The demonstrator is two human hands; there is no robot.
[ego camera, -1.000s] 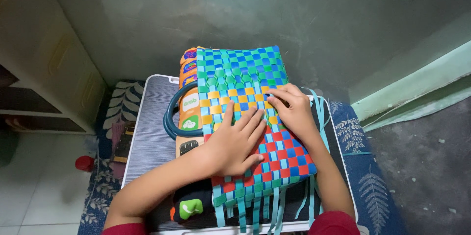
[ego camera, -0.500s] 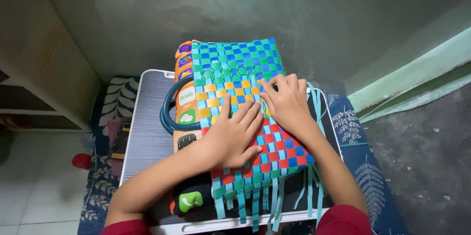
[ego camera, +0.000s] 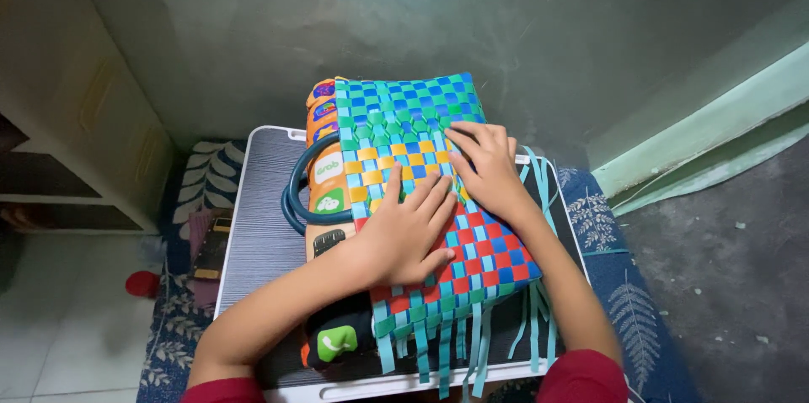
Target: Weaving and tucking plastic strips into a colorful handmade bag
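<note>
The woven panel (ego camera: 425, 201) hides most of the orange toy (ego camera: 327, 169) beneath it; only the toy's left edge and teal handle (ego camera: 295, 192) show. Loose strips overhang the small table's (ego camera: 253, 243) near edge. 2 hands lie on the weave: left hand (ego camera: 404, 230) flat, fingers spread; right hand (ego camera: 487, 167) flat beside it.

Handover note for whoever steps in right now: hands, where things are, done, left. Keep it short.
Left hand: flat, palm down on the woven strip panel, holding nothing.
Right hand: flat on the panel, fingertips at the yellow and blue band.
Panel lies on an orange toy with a teal handle, on a small white-rimmed table.
Done: most of the panel is woven in a checker pattern.
Left: loose teal strip ends hang unwoven over the near edge.
</note>
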